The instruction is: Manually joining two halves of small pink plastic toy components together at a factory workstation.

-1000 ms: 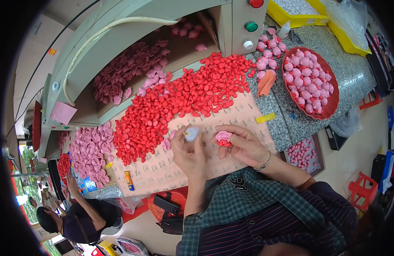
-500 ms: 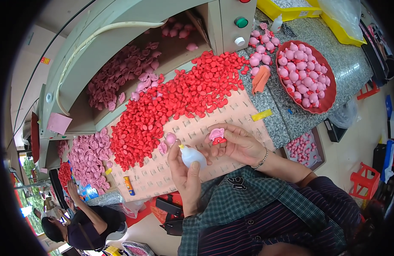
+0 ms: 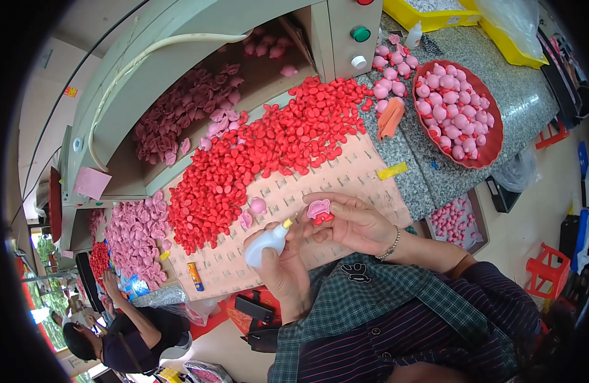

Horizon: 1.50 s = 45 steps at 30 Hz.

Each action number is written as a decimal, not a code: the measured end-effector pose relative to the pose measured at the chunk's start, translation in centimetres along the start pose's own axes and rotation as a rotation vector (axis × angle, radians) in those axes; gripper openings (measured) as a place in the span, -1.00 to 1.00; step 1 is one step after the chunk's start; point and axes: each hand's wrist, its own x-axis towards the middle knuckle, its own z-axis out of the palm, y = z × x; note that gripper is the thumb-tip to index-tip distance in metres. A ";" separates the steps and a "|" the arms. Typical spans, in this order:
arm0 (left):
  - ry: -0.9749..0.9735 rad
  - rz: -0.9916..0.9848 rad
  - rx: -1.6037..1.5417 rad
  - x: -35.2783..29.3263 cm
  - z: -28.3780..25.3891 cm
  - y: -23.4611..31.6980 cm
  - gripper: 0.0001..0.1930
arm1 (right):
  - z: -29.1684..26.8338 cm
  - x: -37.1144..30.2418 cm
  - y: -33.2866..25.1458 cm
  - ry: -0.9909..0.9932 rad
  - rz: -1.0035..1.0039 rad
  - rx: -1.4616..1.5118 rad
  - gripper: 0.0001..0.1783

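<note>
My left hand [image 3: 287,277] is wrapped round a small white squeeze bottle [image 3: 264,247], whose yellow tip points up and right toward my other hand. Pinched in the fingers of my right hand [image 3: 363,226] is a small pink hollow toy part [image 3: 319,208] with a red piece at its lower side. The tip is close to this part, apart from it. Just left of my hands, a pink ball-shaped piece [image 3: 258,205] and a pink shell piece [image 3: 245,219] lie on the pinkish patterned sheet [image 3: 294,198]. A heap of red pieces [image 3: 243,166] spreads behind them.
Pink shell parts [image 3: 138,236] are piled at left, more inside the grey machine [image 3: 125,76]. A red bowl [image 3: 495,143] of pink-and-red figures stands right. Nearby lie an orange cloth piece [image 3: 389,119], yellow tape [image 3: 392,171] and a small orange tube [image 3: 195,276]. Another person [image 3: 132,338] works at lower left.
My left hand has turned the squeeze bottle, so its tip swings from pointing up-left to up-right, nearer the pink part. My right hand has shifted slightly left and down with the part.
</note>
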 end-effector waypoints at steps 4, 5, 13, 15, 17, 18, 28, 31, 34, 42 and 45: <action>0.127 0.188 0.079 -0.2 0.8 -0.4 -0.58 | 0.3 -0.1 0.0 0.030 -0.010 -0.051 -0.53; 0.110 0.244 0.126 -0.2 1.1 -0.3 -0.59 | 0.4 -0.2 0.0 0.044 -0.020 -0.072 -0.53; 0.078 0.366 0.403 -0.4 2.1 -0.1 -0.59 | 0.9 -0.2 0.4 0.035 0.004 -0.064 -0.53; 0.059 0.384 0.429 -0.4 2.3 0.0 -0.59 | 0.8 -0.2 0.5 0.049 0.003 -0.074 -0.53; 0.087 0.417 0.454 -0.5 2.5 0.0 -0.61 | 0.8 -0.3 0.6 0.034 0.018 -0.110 -0.53; 0.087 0.418 0.454 -0.5 2.4 0.0 -0.61 | 0.7 -0.3 0.6 0.033 0.018 -0.109 -0.53; 0.060 0.444 0.564 -0.5 2.2 0.0 -0.56 | 0.7 -0.2 0.6 0.024 0.040 -0.084 -0.52; 0.067 0.435 0.543 -0.6 2.4 0.1 -0.60 | 0.6 -0.3 0.7 0.022 0.035 -0.095 -0.52; 0.081 0.435 0.525 -0.6 2.4 0.1 -0.62 | 0.6 -0.2 0.7 0.025 0.039 -0.101 -0.53; 0.081 0.449 0.558 -0.6 2.2 0.0 -0.63 | 0.5 -0.2 0.9 0.042 0.043 -0.109 -0.54; 0.077 0.434 0.552 -0.6 2.2 0.1 -0.63 | 0.4 -0.3 1.0 0.050 0.043 -0.120 -0.54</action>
